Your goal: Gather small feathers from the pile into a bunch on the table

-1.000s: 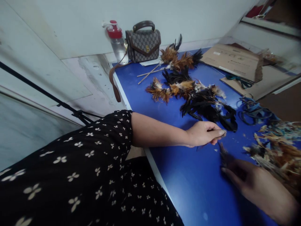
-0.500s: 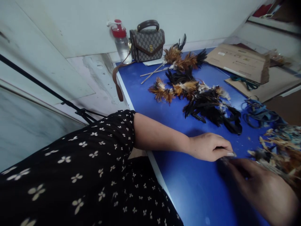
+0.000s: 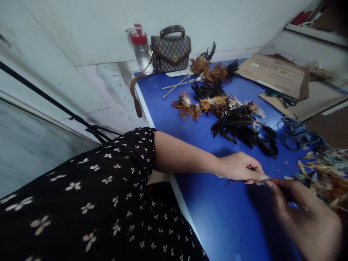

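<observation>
Now left hand (image 3: 240, 168) and right hand (image 3: 304, 214) pinch, seemingly, one dark feather (image 3: 233, 182)

We note bare blue worktop (image 3: 217, 217) in the lower middle of the frame, open from its near edge up to the left hand (image 3: 239, 167) and right hand (image 3: 307, 217), whose fingers meet at centre right. A second bare strip runs along the worktop's left edge, from the forearm up to the handbag (image 3: 171, 49) and bottle (image 3: 140, 49) that stand against the wall at upper centre. Right of that strip, a pile of black and brown feathers (image 3: 231, 116) blocks the middle. Blue bands (image 3: 296, 132) and a heap of loose feathers (image 3: 326, 177) crowd the right edge. Cardboard sheets (image 3: 274, 72) close off the upper right.
</observation>
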A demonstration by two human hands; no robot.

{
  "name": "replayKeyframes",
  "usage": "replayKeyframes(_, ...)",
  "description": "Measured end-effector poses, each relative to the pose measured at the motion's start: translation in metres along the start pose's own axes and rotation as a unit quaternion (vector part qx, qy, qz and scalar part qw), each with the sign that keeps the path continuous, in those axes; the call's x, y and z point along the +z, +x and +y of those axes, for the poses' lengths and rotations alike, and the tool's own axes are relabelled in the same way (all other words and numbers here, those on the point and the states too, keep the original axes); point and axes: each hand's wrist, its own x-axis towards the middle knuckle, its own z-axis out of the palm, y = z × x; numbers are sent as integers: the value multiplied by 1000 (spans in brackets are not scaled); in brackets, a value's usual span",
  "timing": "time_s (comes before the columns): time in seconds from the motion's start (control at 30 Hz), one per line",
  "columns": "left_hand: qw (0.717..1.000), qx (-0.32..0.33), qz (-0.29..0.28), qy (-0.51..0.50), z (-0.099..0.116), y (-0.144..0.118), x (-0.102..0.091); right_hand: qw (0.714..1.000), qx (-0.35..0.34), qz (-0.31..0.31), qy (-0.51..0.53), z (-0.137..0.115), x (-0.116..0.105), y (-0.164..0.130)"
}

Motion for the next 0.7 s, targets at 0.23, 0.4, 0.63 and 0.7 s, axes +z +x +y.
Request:
replayKeyframes(0.23,996,-29,-28,-85,8,-3,-2,993,-40,77,76,1,6,-3)
replayKeyframes(0.4,997,-19,-29,-63,1,3,-4,995,-50,46,76,1,3,3)
replayKeyframes(0.63,997,-11,47,-53,1,4,1,983,38,86,-158,83,-15,-10)
replayKeyframes(0.7,997,-12,61,-54,5,2,3,977,42,63,-200,102,-16,-15)
